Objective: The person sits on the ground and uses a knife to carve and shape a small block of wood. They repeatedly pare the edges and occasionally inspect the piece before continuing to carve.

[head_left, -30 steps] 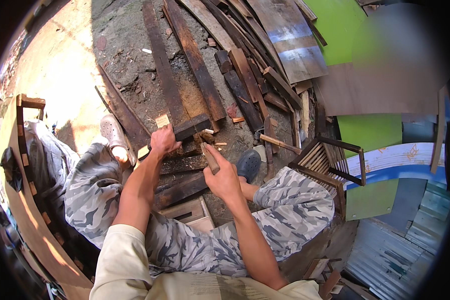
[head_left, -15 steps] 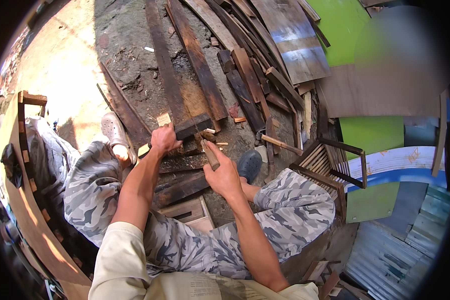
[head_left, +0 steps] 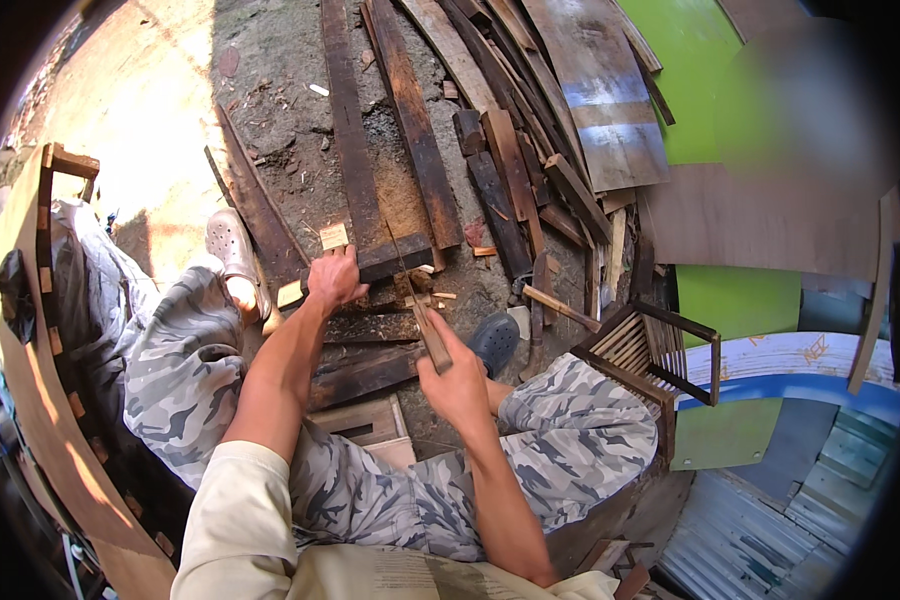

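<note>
My left hand point(head_left: 337, 277) is closed over the left part of a short dark wooden beam point(head_left: 390, 258) lying crosswise in front of me. In my right hand point(head_left: 454, 380) is the wooden handle of a handsaw point(head_left: 431, 338). Its thin blade points away from me and crosses the beam near its right end. A small pale wood offcut point(head_left: 333, 235) lies just beyond my left hand. Under and nearer than the beam are more dark wood pieces point(head_left: 365, 380), with sawdust and chips around them.
Long dark planks point(head_left: 348, 130) stretch away ahead. A pile of boards point(head_left: 510, 190) lies to the right, near a hammer-like tool with a wooden handle point(head_left: 562, 308). A slatted wooden rack point(head_left: 625, 350) stands by my right knee. Curved wooden furniture point(head_left: 45, 400) stands at the left.
My right hand has drawn the saw back toward me, and more of its blade shows on the near side of the beam. My left hand stays on the beam. The view has shifted slightly.
</note>
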Tool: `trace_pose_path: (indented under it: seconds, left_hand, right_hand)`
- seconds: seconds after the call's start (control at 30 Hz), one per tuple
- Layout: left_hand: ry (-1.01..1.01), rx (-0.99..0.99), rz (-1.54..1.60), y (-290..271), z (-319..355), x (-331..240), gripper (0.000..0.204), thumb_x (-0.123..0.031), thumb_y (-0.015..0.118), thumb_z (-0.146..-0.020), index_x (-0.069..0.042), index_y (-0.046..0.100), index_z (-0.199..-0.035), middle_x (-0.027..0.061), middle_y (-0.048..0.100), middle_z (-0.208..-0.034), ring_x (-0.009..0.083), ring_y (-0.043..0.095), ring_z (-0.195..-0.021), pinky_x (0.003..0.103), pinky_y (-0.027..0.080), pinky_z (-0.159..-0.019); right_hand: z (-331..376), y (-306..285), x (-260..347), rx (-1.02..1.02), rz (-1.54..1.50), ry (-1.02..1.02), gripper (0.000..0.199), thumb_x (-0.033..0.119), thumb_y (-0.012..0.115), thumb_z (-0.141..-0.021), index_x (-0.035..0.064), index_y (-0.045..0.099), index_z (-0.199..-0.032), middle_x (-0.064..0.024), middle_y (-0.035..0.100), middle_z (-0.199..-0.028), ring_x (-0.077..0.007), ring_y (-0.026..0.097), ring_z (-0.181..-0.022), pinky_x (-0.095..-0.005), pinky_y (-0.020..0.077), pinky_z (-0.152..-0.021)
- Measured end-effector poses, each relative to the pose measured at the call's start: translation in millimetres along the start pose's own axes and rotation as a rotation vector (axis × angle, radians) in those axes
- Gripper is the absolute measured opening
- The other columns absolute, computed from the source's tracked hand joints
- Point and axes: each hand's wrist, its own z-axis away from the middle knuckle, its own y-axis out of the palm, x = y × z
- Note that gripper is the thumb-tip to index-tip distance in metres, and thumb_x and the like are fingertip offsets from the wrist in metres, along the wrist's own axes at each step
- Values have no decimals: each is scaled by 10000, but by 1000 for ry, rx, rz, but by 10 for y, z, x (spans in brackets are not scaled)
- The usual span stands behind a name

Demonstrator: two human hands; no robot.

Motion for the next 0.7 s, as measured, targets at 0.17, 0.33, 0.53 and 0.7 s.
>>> trace_pose_path:
  seconds: [0.17,0.33,0.53,0.7]
  left_hand:
    - [14,-91,-14,61,-16,-31,719,-452,855,-713,12,563,-1178,214,672,-1115,362,675,-1064,459,576,-858]
    - [-4,-34,33,51,-75,-25,705,-439,864,-706,4,565,-1165,213,654,-1159,361,660,-1094,451,567,-887]
    - [168,9,-85,196,200,-50,729,-444,869,-699,-3,551,-1183,206,659,-1142,359,652,-1093,440,563,-881]
    - [126,-54,-66,210,203,-60,707,-458,870,-693,-11,555,-1141,184,665,-1110,347,659,-1073,444,552,-889]
  right_hand:
    - [738,-533,314,-15,-27,-127,593,-39,594,-823,22,566,-1412,-194,718,-1193,-276,709,-1095,-334,514,-951]
    - [-132,-46,149,11,19,-3,580,29,598,-844,8,538,-1420,-215,677,-1278,-305,638,-1227,-346,468,-1027]
    - [350,-82,-263,73,-170,-5,623,25,580,-858,10,477,-1472,-225,635,-1338,-307,632,-1221,-345,468,-1029]
    - [338,183,-224,4,-135,4,640,21,561,-872,7,438,-1499,-240,600,-1384,-327,603,-1272,-354,456,-1056]
